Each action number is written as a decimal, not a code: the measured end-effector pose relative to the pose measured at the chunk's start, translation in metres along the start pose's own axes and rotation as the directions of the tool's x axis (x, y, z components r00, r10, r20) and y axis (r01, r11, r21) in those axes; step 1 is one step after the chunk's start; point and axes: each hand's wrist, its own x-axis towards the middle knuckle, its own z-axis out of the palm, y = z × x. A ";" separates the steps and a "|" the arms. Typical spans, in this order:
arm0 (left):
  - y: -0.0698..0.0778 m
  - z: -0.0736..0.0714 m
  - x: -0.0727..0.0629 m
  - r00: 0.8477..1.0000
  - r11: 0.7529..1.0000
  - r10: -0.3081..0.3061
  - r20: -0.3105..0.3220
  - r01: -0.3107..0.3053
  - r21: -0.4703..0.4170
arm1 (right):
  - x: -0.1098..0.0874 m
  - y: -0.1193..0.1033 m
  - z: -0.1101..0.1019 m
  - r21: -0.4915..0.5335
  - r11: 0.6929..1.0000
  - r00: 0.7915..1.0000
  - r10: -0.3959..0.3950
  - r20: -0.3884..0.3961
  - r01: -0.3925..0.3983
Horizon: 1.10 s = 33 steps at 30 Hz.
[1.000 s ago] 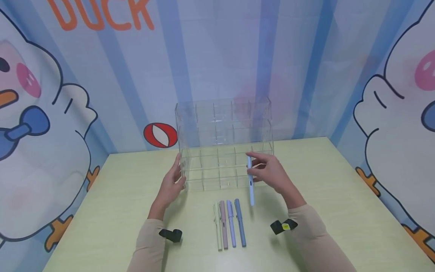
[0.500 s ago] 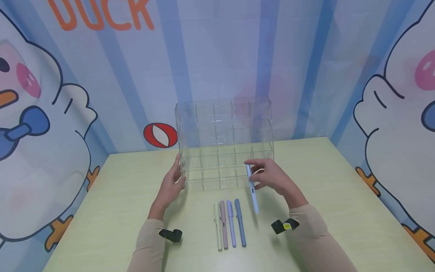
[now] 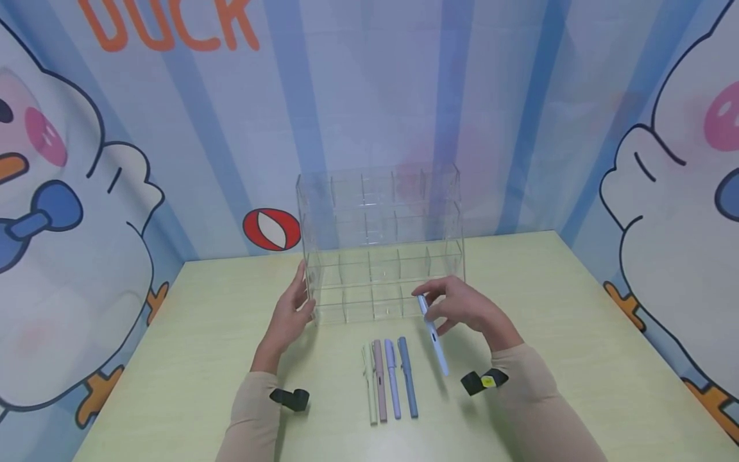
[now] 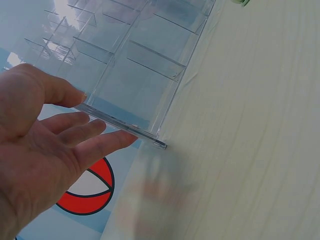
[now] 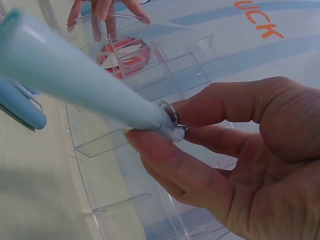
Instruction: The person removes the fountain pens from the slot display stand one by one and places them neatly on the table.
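A light blue pen (image 3: 439, 353) slants in my right hand (image 3: 470, 309), which pinches it near its upper end in front of the clear acrylic rack (image 3: 369, 283). In the right wrist view the pen (image 5: 90, 75) is large and close, its metal clip by the thumb and fingers. My left hand (image 3: 287, 322) holds the rack's left side. The left wrist view has the thumb and fingers either side of that panel's edge (image 4: 120, 123). Before the rack lie a pale green pen (image 3: 371, 388), a mauve pen (image 3: 379, 385), a lavender pen (image 3: 392, 382) and a darker blue pen (image 3: 408, 382).
Compartments rise in tiers within the rack, which stands toward the back of the pale wooden table (image 3: 219, 346). Behind and at both sides hangs a blue striped backdrop (image 3: 369, 96) with cartoon ducks. Each wrist wears a small black camera.
My right hand has come down slightly toward me, away from the rack's upper tiers. The light blue pen has tilted, its lower end swinging right and nearer. My left hand stays put.
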 end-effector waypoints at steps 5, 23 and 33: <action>0.000 0.000 0.000 1.000 1.000 0.003 0.000 -0.003 0.000 | 0.003 0.004 0.002 -0.007 1.000 1.000 0.017 0.023 -0.017; -0.010 0.000 0.004 1.000 1.000 -0.002 -0.009 0.002 0.005 | 0.016 0.023 0.012 -0.070 0.993 0.994 0.101 0.031 -0.099; -0.035 0.001 0.011 0.999 1.000 0.008 -0.039 -0.008 0.007 | 0.021 0.028 0.017 -0.109 0.986 0.991 0.130 0.019 -0.127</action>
